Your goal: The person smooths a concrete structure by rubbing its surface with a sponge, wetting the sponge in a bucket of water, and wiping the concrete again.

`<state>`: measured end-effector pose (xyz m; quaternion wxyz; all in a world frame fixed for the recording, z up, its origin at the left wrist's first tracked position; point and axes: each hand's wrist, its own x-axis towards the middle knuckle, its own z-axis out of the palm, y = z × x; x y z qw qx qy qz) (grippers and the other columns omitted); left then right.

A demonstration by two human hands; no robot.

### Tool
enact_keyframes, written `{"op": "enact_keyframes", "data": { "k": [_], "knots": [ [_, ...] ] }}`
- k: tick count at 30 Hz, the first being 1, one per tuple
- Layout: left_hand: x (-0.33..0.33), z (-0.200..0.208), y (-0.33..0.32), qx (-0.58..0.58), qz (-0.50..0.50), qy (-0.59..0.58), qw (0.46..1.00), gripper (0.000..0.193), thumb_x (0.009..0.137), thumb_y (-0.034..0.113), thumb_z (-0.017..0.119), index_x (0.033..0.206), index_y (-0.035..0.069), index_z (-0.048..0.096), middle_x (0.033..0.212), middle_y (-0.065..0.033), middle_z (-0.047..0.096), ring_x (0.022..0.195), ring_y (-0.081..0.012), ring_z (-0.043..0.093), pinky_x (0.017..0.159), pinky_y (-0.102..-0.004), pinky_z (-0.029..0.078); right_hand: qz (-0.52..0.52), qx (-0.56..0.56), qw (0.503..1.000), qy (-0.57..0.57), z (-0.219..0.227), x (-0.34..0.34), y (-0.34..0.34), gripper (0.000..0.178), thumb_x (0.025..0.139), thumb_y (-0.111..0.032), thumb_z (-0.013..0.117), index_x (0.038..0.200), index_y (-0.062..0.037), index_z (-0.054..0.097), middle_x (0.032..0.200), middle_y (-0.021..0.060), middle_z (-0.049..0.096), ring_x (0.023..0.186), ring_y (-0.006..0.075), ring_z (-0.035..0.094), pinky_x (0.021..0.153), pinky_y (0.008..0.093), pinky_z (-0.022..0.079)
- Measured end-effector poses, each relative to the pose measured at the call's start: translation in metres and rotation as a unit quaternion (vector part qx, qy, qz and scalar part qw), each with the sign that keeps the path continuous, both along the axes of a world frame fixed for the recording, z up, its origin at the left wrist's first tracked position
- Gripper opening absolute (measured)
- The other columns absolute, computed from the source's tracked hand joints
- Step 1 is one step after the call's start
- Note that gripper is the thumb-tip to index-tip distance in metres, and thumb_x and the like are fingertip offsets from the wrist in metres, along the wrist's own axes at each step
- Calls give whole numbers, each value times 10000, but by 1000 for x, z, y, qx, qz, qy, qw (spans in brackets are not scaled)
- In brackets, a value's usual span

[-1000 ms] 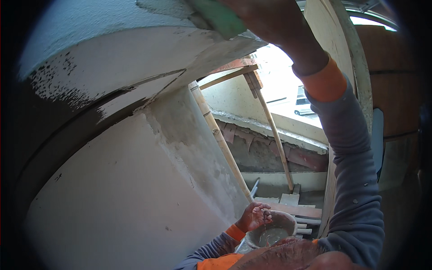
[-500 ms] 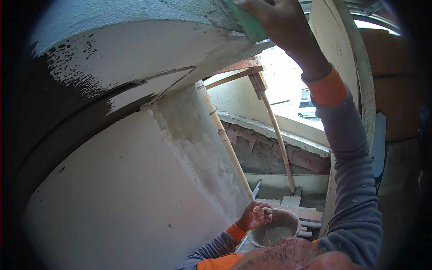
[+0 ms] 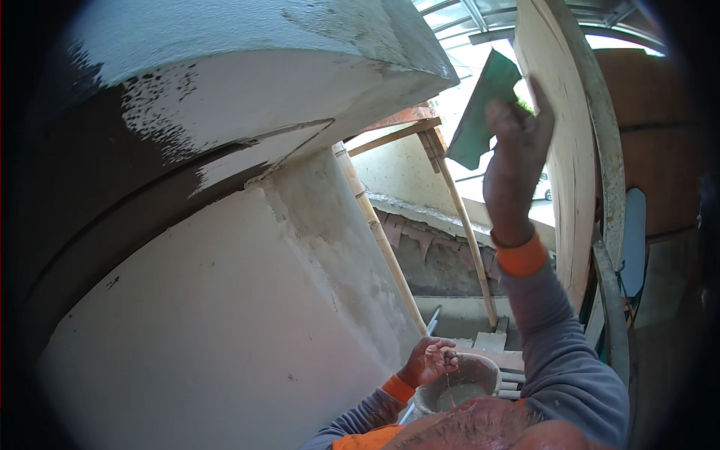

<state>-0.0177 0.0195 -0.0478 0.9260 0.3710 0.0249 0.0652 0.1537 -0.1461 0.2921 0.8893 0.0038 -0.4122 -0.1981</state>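
Observation:
My right hand (image 3: 517, 161) is raised at the upper right, its fingers closed on a flat green spreader (image 3: 484, 105) held up against the bright opening. The spreader is apart from the corner of the partly smoothed overhead beam (image 3: 330, 79). Low in the middle, my left hand (image 3: 427, 363) is closed on the thin handle of a round bucket (image 3: 493, 374). A thin line runs down from those fingers across the bucket's mouth. Greyish stuff lies in the bottom of the bucket.
A pale wall (image 3: 187, 300) with a grey patched edge fills the left. Bamboo poles (image 3: 384, 247) and a wooden crosspiece stand at the opening. A tall wooden board (image 3: 559, 142) rises close to my right arm. Planks and pipes (image 3: 512, 379) lie beside the bucket.
My right hand with the green spreader has come away from the beam, moving right and down. My left hand stays at the bucket. The view has shifted slightly.

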Motion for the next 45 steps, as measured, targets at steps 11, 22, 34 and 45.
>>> {"op": "enact_keyframes", "data": {
  "k": [11,22,34,45],
  "knots": [
    [-4,-2,-6,-1,15,3,1000,466,877,396,523,1103,-7,584,968,-169,637,890,-282,623,884,-428,485,5,-33,994,-108,22,-92,62,368,917,-56,575,1262,-42,445,1191,143,457,1018,218,545,811,366,526],
    [-1,-17,-1,-15,1,-28,1000,467,881,399,509,1100,-5,591,944,-167,633,890,-282,624,880,-449,489,216,-248,926,-185,-86,-55,42,643,783,-121,645,1293,0,272,1132,144,484,935,169,533,798,314,492],
    [8,-23,-4,-15,36,-5,999,465,889,405,516,1125,7,570,953,-163,628,906,-288,619,902,-444,476,-354,-138,913,-148,-98,3,61,735,646,-72,780,1252,36,378,1127,149,441,1046,272,475,918,395,400],
    [10,-31,-3,-18,-7,-38,999,446,893,393,513,1124,18,585,974,-153,635,926,-283,616,925,-439,464,-641,208,719,-170,55,-1,18,581,615,-39,740,1184,-79,624,1138,87,526,943,280,568,775,386,504]
  ]
}}
